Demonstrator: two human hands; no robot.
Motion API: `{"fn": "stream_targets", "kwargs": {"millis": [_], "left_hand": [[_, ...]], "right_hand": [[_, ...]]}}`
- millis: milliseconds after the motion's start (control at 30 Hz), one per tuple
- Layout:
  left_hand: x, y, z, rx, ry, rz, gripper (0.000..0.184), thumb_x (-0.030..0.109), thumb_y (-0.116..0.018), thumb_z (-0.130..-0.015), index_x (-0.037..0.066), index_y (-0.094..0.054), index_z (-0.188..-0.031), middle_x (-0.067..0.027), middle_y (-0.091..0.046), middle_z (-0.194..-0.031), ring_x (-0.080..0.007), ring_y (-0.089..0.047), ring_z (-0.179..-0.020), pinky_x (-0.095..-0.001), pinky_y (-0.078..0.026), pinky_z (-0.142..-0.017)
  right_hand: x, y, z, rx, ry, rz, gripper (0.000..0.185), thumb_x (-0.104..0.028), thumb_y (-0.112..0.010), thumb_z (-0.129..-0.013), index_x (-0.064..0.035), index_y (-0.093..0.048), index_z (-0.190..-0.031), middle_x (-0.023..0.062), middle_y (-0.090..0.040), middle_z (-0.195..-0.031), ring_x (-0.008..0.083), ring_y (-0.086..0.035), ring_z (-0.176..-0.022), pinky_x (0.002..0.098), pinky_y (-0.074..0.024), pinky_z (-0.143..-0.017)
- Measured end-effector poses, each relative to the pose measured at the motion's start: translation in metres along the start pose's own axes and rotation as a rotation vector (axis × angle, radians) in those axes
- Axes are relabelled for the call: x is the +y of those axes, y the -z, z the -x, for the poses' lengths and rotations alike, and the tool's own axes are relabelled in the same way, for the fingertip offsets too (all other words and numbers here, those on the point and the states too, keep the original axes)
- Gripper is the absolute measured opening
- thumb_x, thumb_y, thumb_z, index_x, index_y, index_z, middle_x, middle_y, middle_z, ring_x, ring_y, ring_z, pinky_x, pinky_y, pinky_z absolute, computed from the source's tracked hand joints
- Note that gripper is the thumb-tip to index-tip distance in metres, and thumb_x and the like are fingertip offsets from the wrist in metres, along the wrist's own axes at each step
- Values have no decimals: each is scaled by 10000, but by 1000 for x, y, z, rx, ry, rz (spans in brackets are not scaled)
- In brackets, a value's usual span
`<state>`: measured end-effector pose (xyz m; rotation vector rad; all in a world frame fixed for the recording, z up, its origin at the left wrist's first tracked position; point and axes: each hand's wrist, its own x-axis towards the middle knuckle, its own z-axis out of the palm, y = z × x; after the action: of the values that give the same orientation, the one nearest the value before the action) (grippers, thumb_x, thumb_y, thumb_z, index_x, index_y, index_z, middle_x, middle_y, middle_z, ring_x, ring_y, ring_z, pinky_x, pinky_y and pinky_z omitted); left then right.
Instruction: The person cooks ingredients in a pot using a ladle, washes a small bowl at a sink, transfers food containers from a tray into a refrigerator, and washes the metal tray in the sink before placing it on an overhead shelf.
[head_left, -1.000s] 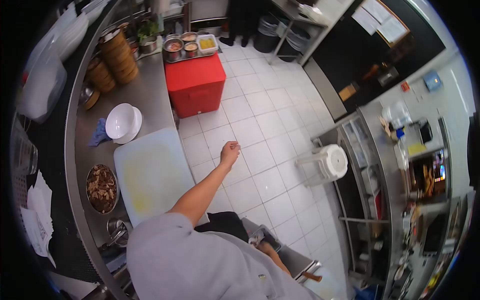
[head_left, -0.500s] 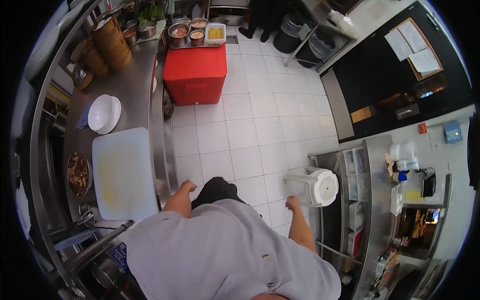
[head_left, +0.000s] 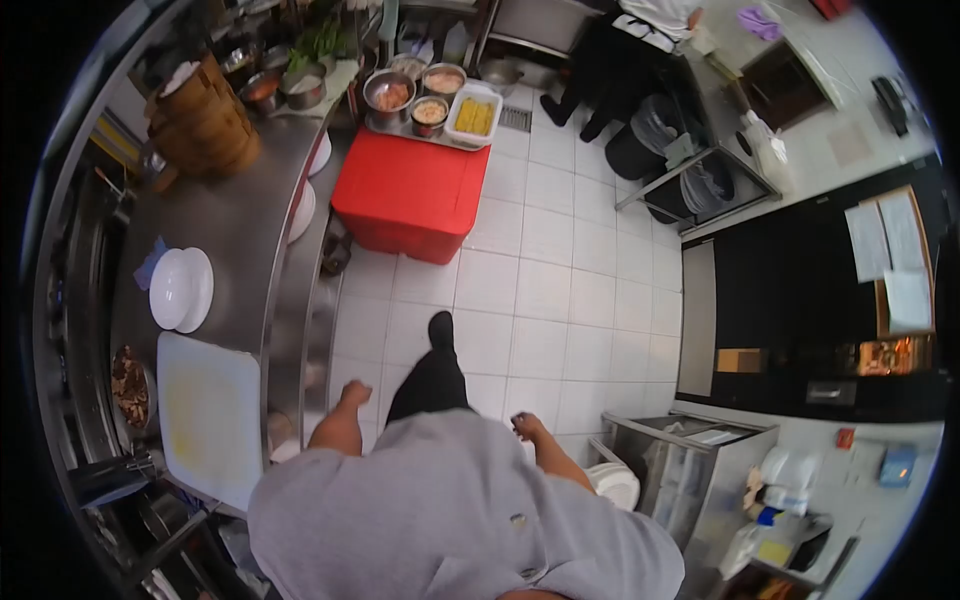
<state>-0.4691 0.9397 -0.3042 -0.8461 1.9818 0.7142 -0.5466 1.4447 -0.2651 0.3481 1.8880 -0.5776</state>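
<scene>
- Cutting board (head_left: 210, 415) lay flat on the metal tabletop (head_left: 240, 225) to our left, its inner edge close to the tabletop's front edge.
- Our left hand (head_left: 355, 392) hung over the tiled floor (head_left: 560, 290), past that edge and apart from the board; its fingers looked curled, but we could not tell whether they closed on anything.
- Our right hand (head_left: 526, 427) hung near the white stool (head_left: 615, 484), which our forearm partly hid; we could not tell how far its fingers were closed.
- Just beside the board's outer edge sat a bowl of brown food (head_left: 130, 388); beyond its far edge we saw white dishes (head_left: 182, 288) and a blue cloth (head_left: 150, 264).
- Ahead, the red box (head_left: 405, 195) jutted into the room, bearing metal bowls (head_left: 388, 92) and a container of yellow food (head_left: 474, 116).
- Between that box and the black door (head_left: 780, 310), we had a broad stretch of bare tiles.
- At the far end, a person (head_left: 610, 75) stood near the bins (head_left: 640, 135), where the passage narrowed.
</scene>
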Motion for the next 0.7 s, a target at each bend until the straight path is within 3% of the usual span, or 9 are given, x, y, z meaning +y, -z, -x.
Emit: {"fn": "stream_targets", "kwargs": {"millis": [100,167,200,267,333,500,600,667,700], "left_hand": [[112,66,-44,-37,-40,39,515,408,-599,-821,-11,-650,-1116,-245,-620,-1186,-389,-594,-1119,-433,-469,-972],[175,99,-98,210,-418,-120,455,401,-541,-872,12,-663,-1073,-230,-655,-1078,-390,-624,-1019,-464,-488,-914],[222,139,-75,289,-404,73,401,370,-526,-882,21,-668,-1017,-215,-660,-1045,-388,-620,-1002,-464,-486,-902],[292,196,-81,330,-446,208,390,384,-578,-887,36,-645,-1049,-182,-670,-1068,-375,-622,-1019,-447,-492,-882],[345,244,-81,398,-533,419,384,367,-607,-892,40,-630,-1092,-164,-682,-1054,-341,-643,-1002,-423,-504,-865],[411,300,-134,476,-411,770,349,326,-616,-902,40,-629,-1100,-142,-689,-1036,-295,-654,-991,-382,-505,-859],[427,304,-184,575,-269,1020,323,310,-614,-905,33,-638,-1071,-138,-692,-1010,-277,-661,-966,-374,-508,-840],[440,281,-199,599,-129,1147,311,301,-609,-906,29,-643,-1053,-137,-694,-989,-270,-665,-951,-372,-510,-831],[452,287,-212,607,-26,1079,296,278,-593,-920,20,-639,-1058,-118,-688,-939,-222,-651,-869,-354,-507,-769]], "right_hand": [[-73,91,-4,-73,20,-32,433,-436,-536,-921,-57,-610,-1117,129,-688,-827,196,-632,-632,346,-544,-537],[-109,169,-38,108,83,181,412,-431,-538,-922,-60,-615,-1085,116,-688,-807,190,-641,-614,339,-540,-522],[-88,204,-111,248,214,269,384,-412,-530,-931,-55,-607,-1050,106,-682,-778,187,-653,-606,344,-537,-511],[-164,284,-105,302,141,-41,330,-370,-522,-936,-64,-585,-1042,99,-665,-773,202,-655,-620,349,-532,-493],[-243,345,-108,322,166,-308,360,-382,-527,-928,-65,-577,-1091,111,-664,-857,213,-657,-677,357,-537,-568],[-447,478,-174,233,321,-174,402,-389,-514,-930,-56,-583,-1144,108,-665,-926,208,-651,-740,357,-526,-638],[-575,549,-303,385,657,124,367,-362,-501,-950,-33,-652,-1013,69,-666,-811,155,-634,-668,300,-505,-561],[-679,580,-353,503,745,234,375,-347,-518,-932,-7,-657,-1011,80,-669,-801,139,-621,-663,290,-506,-589],[-727,589,-387,576,795,233,380,-343,-510,-933,-4,-657,-1019,121,-690,-827,218,-650,-732,353,-527,-700]]}}
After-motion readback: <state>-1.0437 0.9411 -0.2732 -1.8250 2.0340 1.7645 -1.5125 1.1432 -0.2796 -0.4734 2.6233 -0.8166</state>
